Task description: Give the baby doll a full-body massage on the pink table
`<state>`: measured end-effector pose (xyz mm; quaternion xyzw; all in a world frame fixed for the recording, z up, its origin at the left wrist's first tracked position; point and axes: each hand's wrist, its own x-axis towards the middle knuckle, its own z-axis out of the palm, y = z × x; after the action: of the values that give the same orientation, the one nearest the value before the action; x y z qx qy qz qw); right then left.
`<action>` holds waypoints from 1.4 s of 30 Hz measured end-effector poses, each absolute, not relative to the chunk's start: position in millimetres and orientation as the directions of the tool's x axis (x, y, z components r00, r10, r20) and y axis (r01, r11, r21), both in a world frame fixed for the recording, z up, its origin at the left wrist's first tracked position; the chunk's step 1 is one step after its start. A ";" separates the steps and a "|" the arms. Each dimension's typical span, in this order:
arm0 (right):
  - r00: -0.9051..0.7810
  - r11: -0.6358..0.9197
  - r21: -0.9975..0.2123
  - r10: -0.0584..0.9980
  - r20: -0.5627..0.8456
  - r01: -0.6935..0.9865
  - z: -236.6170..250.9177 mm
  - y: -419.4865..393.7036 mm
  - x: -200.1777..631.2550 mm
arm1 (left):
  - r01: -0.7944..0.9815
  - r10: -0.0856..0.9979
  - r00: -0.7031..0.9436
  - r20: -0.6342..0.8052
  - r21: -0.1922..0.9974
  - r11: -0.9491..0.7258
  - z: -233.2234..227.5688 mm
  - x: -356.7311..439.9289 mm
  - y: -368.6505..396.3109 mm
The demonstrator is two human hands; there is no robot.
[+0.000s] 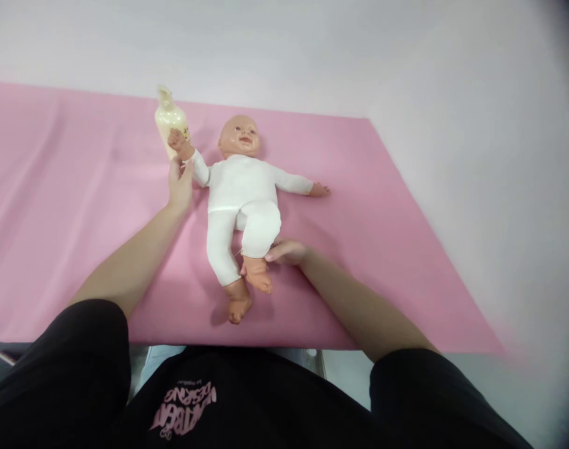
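Observation:
A baby doll (242,181) with a white cloth body lies on its back on a pink cover, head toward the far edge. My left hand (180,181) is closed round the doll's forearm at the left, just below its raised fist. Near the doll's feet, my right hand (287,252) has its thumb on the ankle of the bent leg, its fingers passing behind that leg and partly hidden. Behind the doll's raised fist stands a pale yellow pump bottle (167,118), partly covered by the fist.
The pink cover (78,218) spreads over the table, with soft creases at the left. Its right edge slants toward me, and a white surface (453,125) lies beyond it. My black shirt (247,399) is close to the front edge.

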<state>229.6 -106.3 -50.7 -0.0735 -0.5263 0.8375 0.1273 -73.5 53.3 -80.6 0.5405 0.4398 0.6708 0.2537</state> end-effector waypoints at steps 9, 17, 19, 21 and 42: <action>-0.931 -0.468 -0.870 0.364 -0.027 -0.158 -47.0 -107.0 232.2 | 0.334 0.780 -0.093 0.619 0.758 -0.561 -73.0 -65.2 38.4; -0.788 -0.421 -0.817 0.613 0.064 -0.394 -51.7 -100.0 234.4 | 0.500 0.711 0.113 0.694 0.579 -0.645 -58.7 -60.2 20.5; -0.730 -0.407 -0.808 0.682 0.042 -0.426 -53.0 -98.4 233.9 | 0.526 0.677 0.201 0.708 0.505 -0.684 -53.2 -57.8 15.0; -0.683 -0.390 -0.809 0.730 0.019 -0.440 -54.0 -97.7 233.4 | 0.539 0.659 0.249 0.710 0.464 -0.703 -49.1 -55.9 11.1; -0.943 -0.432 -0.892 0.333 -0.019 -0.134 -46.8 -107.5 227.3 | 0.403 0.779 0.006 0.627 0.712 -0.576 -63.1 -61.1 28.0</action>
<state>227.3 -107.5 -46.8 -0.0966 -0.5147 0.8405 0.1391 -61.1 28.0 -63.1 0.6891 0.4288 0.5595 0.1682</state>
